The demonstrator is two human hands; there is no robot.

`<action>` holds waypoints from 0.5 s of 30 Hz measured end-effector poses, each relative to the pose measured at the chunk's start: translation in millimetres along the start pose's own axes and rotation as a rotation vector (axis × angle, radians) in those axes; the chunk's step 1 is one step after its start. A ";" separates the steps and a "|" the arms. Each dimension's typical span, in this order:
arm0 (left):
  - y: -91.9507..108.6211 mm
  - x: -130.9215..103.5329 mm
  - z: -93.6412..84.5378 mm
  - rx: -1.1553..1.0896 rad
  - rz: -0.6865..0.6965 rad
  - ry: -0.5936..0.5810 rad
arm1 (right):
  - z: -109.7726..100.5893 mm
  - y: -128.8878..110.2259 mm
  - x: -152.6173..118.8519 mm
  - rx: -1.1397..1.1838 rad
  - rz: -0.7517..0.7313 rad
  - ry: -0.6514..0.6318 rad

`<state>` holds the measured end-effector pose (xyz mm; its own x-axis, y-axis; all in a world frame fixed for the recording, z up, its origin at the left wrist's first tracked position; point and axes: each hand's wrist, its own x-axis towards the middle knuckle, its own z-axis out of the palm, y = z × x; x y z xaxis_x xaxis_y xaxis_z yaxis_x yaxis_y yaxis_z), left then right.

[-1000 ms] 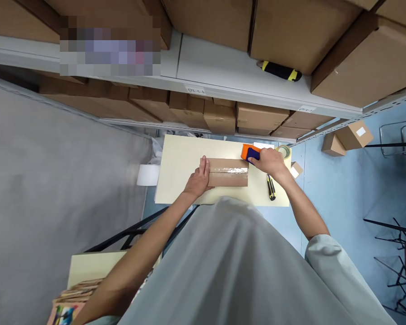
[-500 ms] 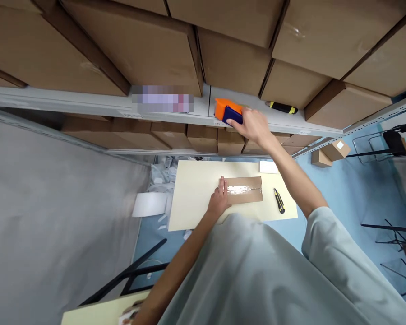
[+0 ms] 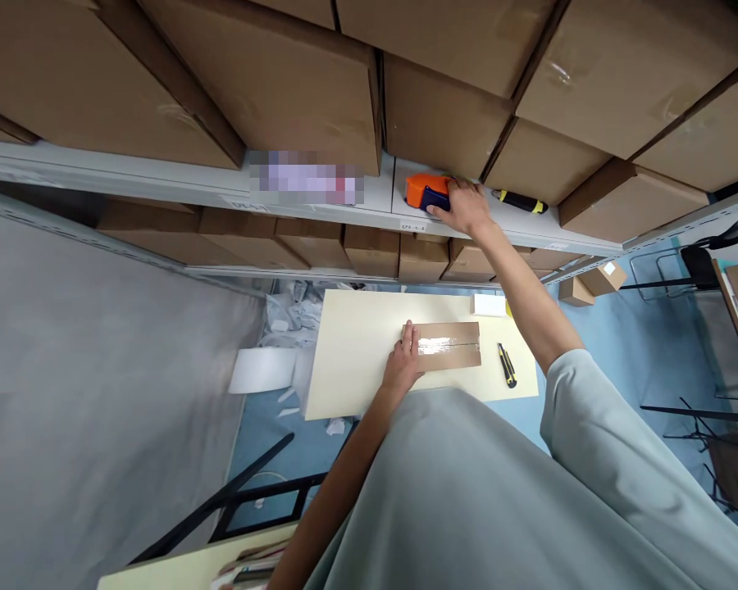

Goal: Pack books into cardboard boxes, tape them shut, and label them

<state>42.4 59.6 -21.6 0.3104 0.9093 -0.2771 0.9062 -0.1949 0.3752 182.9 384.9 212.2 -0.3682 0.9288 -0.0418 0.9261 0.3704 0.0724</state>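
Note:
My right hand (image 3: 467, 206) is closed around an orange and dark-blue tape dispenser (image 3: 426, 190) that rests on the grey shelf (image 3: 378, 197). Below, on the pale yellow table (image 3: 357, 352), lies a flat cardboard box (image 3: 448, 347) with shiny clear tape along its top. My left hand (image 3: 404, 360) rests on the left end of that box, fingers stretched out flat. A yellow and black box cutter (image 3: 507, 365) lies to the right of the box. Another yellow and black cutter (image 3: 521, 201) is on the shelf, just right of my right hand.
Cardboard cartons (image 3: 446, 115) fill the upper shelf, and smaller ones (image 3: 372, 248) line the level below. A small white box (image 3: 488, 305) sits at the table's back edge. Crumpled plastic wrapping (image 3: 292, 315) lies left of the table. A second table (image 3: 160, 569) is at the lower left.
My right hand has lowered the tape dispenser onto the shelf, where it now lies flatter. My left hand has stayed on the box. The view has shifted slightly.

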 end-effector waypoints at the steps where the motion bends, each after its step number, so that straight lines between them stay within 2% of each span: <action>1: 0.2 0.3 -0.5 -0.006 -0.003 0.000 | 0.9 0.3 -8.5 0.013 0.008 0.040; 3: 0.2 1.5 -0.3 -0.021 -0.003 0.002 | 6.1 -1.6 -35.8 0.040 0.021 0.127; 6: -1.7 4.6 2.8 -0.068 0.008 0.011 | 29.5 -14.9 -102.2 0.097 0.022 0.164; 9: -4.8 7.3 6.7 -0.154 0.010 0.040 | 74.9 -38.7 -185.7 0.174 0.018 0.016; 11: -5.3 7.9 8.1 -0.213 0.009 0.079 | 111.9 -53.4 -238.9 0.225 -0.047 -0.127; 13: -3.5 7.5 8.6 -0.256 -0.002 0.124 | 146.5 -60.9 -282.8 0.272 -0.111 -0.271; 15: 0.2 6.5 8.7 -0.275 -0.026 0.156 | 172.7 -58.7 -315.1 0.316 -0.154 -0.365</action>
<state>47.0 62.3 -31.0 0.2215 0.9622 -0.1585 0.7949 -0.0840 0.6009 258.8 68.5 49.0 -0.5016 0.7783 -0.3778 0.8640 0.4285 -0.2643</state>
